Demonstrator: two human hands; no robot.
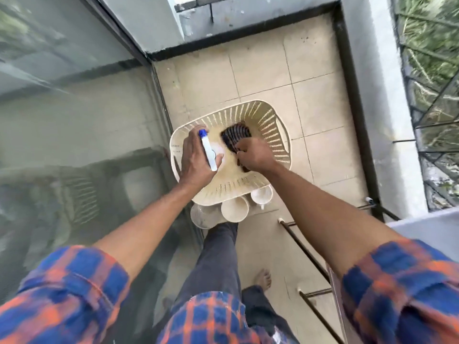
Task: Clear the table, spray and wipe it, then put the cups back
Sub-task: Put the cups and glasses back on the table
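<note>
Left hand [196, 155] curled, gripping; right hand [253, 156] — seemingly clenched — knuckles up.

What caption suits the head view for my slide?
Left hand holds a spray bottle, right hand grips a dark cloth in a cream basket beside white cups.

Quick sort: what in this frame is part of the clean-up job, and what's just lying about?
Job:
- spray bottle, held in left hand
- dark cloth, gripped by right hand
- cream basket
- cups on the floor beside it

Lying about:
- metal rods
- window grille
</note>
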